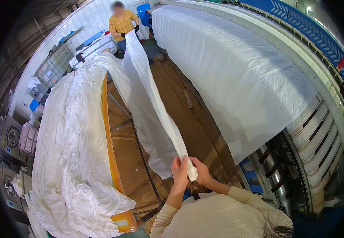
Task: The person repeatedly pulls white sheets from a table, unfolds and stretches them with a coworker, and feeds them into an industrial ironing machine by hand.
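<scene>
Left hand [178, 172] and right hand [201, 170]: fingers of both pinched round near end of a long white cloth sheet [156, 101]. Sheet hangs over brown sheeting [180, 91]; 1 person in yellow checked shirt [121, 25] holds far end.

Over on my left I can see two metal machines [12, 136], a pink bin [28, 138] and a wire cage [54, 66], with a white wall [76, 23] behind the cage.
</scene>
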A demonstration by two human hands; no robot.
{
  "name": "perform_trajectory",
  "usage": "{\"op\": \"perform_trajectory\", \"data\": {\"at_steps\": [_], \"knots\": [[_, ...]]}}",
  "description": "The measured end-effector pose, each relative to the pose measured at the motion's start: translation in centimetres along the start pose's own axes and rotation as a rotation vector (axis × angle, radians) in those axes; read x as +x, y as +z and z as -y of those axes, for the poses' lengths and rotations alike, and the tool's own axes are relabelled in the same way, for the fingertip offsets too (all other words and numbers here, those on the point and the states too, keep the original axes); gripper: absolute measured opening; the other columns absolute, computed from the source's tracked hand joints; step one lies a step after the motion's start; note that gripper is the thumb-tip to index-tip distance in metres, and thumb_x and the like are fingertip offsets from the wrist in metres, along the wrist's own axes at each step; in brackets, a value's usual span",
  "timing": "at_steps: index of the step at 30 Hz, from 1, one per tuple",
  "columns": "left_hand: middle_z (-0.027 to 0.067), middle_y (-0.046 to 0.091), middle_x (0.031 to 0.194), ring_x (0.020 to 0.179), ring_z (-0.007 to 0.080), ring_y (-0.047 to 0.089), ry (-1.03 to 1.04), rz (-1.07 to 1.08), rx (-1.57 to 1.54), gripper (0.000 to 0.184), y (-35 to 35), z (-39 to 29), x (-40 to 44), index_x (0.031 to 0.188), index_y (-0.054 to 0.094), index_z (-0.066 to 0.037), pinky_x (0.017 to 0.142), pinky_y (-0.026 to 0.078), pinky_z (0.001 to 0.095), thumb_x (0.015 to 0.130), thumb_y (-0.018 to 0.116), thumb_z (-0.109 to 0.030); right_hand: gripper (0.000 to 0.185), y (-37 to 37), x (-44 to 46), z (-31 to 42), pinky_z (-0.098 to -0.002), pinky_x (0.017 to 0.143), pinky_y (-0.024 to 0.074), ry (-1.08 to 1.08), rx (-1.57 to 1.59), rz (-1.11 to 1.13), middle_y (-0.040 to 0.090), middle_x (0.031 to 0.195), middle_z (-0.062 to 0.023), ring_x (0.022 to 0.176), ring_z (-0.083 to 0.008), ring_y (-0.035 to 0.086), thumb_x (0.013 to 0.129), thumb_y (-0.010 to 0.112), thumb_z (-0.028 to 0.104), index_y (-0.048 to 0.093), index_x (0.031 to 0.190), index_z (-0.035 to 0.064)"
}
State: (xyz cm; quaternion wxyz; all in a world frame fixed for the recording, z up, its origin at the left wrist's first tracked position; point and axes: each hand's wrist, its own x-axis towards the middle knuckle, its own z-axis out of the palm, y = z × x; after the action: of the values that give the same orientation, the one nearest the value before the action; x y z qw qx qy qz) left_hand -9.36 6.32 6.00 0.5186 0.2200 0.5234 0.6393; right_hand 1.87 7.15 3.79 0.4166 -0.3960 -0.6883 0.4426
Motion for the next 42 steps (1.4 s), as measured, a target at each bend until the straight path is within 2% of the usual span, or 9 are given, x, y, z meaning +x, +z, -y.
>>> {"op": "perform_trajectory", "data": {"at_steps": [4,7,11,16,22,25,34,39,42], "knots": [[0.0114,0.057,0.096,0.080,0.0206,0.056,-0.039,0.158,-0.041,0.038,-2.2,0.9,-1.7,0.109,0.044,0.001,0.065,0.047,0.0332,0.084,0.060,-0.023,0.027,-0.7,1.5,-2.2,-0.0303,0.073,0.0445,0.029,0.122,-0.183,0.060,0.086,-0.0129,0.079,-0.0151,0.054,0.082,0.054,0.008,0.053,0.106,-0.0037],[0.0142,0.053,0.099,0.089,0.0242,0.053,0.516,0.027,0.863,0.062,-5.6,7.1,0.8,0.116,0.038,0.002,0.070,0.045,0.0373,0.073,0.071,-0.028,0.022,-2.1,4.2,1.5,-0.0295,0.072,0.0440,-0.080,0.173,-0.212,0.060,0.084,-0.0113,0.079,-0.0127,0.052,0.083,0.052,0.007,0.054,0.100,-0.0050],[0.0179,0.052,0.102,0.095,0.0330,0.050,0.553,-0.030,1.162,0.086,-4.6,9.1,1.4,0.123,0.034,0.003,0.080,0.042,0.0418,0.061,0.078,-0.036,0.015,-5.6,6.6,9.5,-0.0293,0.068,0.0435,-0.271,0.221,-0.114,0.058,0.079,-0.0085,0.076,-0.0123,0.050,0.084,0.050,0.007,0.056,0.093,-0.0041],[0.0179,0.049,0.105,0.096,0.0347,0.048,0.529,0.049,1.161,0.097,0.3,9.2,3.6,0.130,0.025,0.004,0.080,0.042,0.0431,0.060,0.078,-0.037,0.015,-13.5,6.6,17.3,-0.0242,0.063,0.0412,-0.177,-0.033,-0.214,0.056,0.081,-0.0075,0.074,-0.0070,0.047,0.085,0.047,0.005,0.052,0.096,-0.0049],[0.0187,0.048,0.103,0.092,0.0354,0.048,0.741,0.243,1.160,0.094,6.8,7.7,1.7,0.134,0.020,0.005,0.076,0.042,0.0422,0.062,0.074,-0.022,0.024,-17.5,7.9,18.1,-0.0225,0.048,0.0323,-0.742,-0.032,-0.853,0.039,0.059,0.0041,0.057,-0.0057,0.038,0.090,0.050,0.013,0.050,0.070,0.0007],[0.0187,0.048,0.101,0.091,0.0358,0.048,0.763,0.320,1.197,0.091,6.6,7.2,0.4,0.134,0.019,0.005,0.075,0.043,0.0417,0.062,0.071,-0.015,0.027,-21.9,6.2,20.4,-0.0251,0.045,0.0275,-0.378,0.103,-0.526,0.035,0.055,0.0054,0.053,-0.0064,0.035,0.091,0.049,0.017,0.049,0.068,0.0030],[0.0191,0.050,0.100,0.091,0.0365,0.050,0.617,0.472,1.437,0.086,1.1,8.6,-2.2,0.135,0.019,0.003,0.072,0.045,0.0428,0.064,0.066,-0.007,0.019,-20.1,5.2,15.1,-0.0287,0.043,0.0265,-0.280,-0.206,-0.397,0.037,0.055,-0.0033,0.052,-0.0075,0.032,0.086,0.050,0.011,0.048,0.070,-0.0009],[0.0245,0.052,0.099,0.088,0.0402,0.052,0.450,0.463,1.402,0.087,-3.9,11.8,-0.5,0.137,0.016,0.000,0.072,0.045,0.0453,0.066,0.066,-0.007,0.016,-16.2,5.1,14.6,-0.0341,0.051,0.0417,-0.393,-0.294,-0.205,0.053,0.063,-0.0191,0.056,-0.0296,0.057,0.074,0.055,0.006,0.055,0.087,-0.0041],[0.0244,0.054,0.095,0.083,0.0410,0.054,0.480,0.457,1.365,0.084,-5.9,12.7,0.0,0.136,0.017,0.000,0.069,0.046,0.0456,0.067,0.064,-0.005,0.021,-14.7,5.7,13.9,-0.0356,0.055,0.0437,-0.327,-0.297,-0.067,0.056,0.069,-0.0211,0.063,-0.0362,0.057,0.073,0.055,0.005,0.056,0.092,-0.0041]]}}
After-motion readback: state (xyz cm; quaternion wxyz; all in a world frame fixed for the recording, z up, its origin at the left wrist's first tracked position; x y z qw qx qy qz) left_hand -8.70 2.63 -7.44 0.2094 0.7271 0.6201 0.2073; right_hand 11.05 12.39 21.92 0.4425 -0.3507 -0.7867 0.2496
